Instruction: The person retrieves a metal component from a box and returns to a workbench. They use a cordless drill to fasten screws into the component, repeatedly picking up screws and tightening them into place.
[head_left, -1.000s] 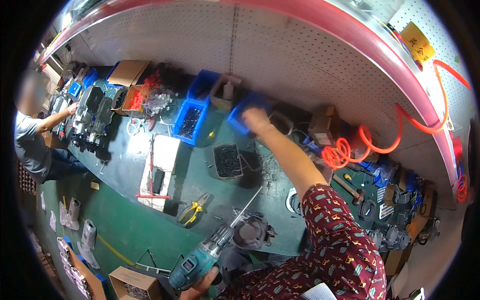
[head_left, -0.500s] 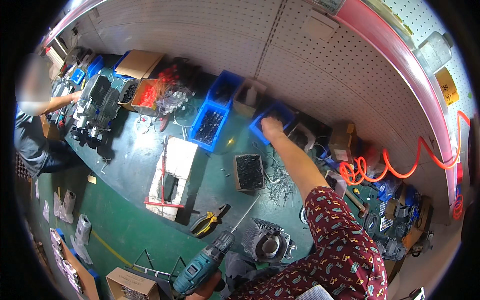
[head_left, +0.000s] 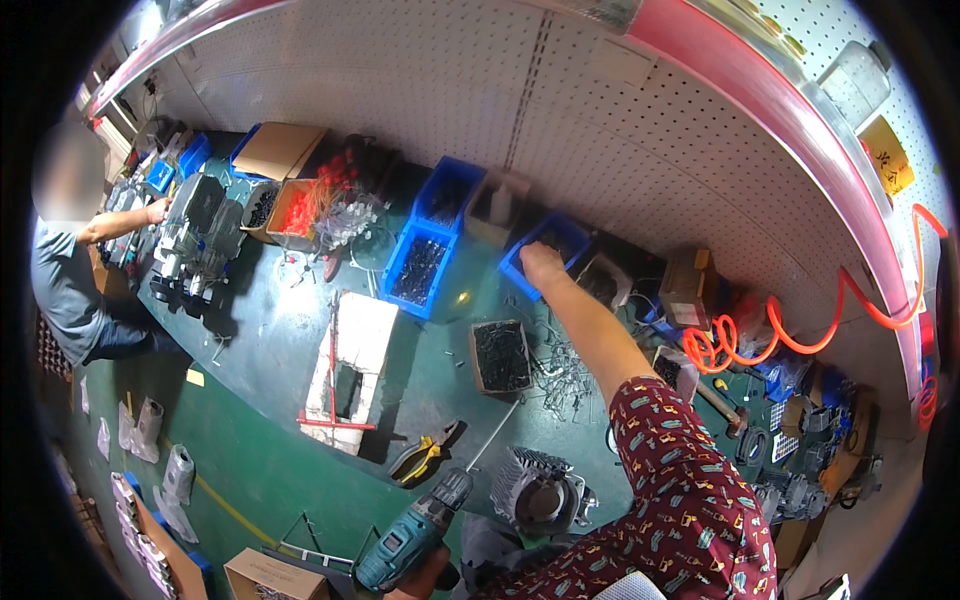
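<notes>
My left hand [head_left: 424, 578] grips a teal cordless drill [head_left: 408, 540] at the lower edge. Its long thin bit points up and right over the bench. My right arm stretches across the bench, and my right hand [head_left: 541, 264] reaches into a blue bin [head_left: 514, 280] by the back wall. The fingers are down inside, so what they touch is hidden. Close to the drill stands a finned metal motor housing [head_left: 520, 490] with a round opening. Yellow-and-black pliers [head_left: 424, 456] lie left of the bit. A box of black screws [head_left: 502, 357] sits beyond the bit's tip.
Loose metal rods [head_left: 565, 365] are scattered beside the screw box. A white foam block [head_left: 367, 325] carries a red T-handled tool [head_left: 334, 424]. Two more blue bins [head_left: 415, 272] stand at the back. An orange coiled hose [head_left: 790, 345] hangs right. A co-worker [head_left: 75, 270] handles a motor at far left.
The whole view has shifted slightly, with the bench lower in the picture. My right hand stays in the blue bin and my left keeps hold of the drill.
</notes>
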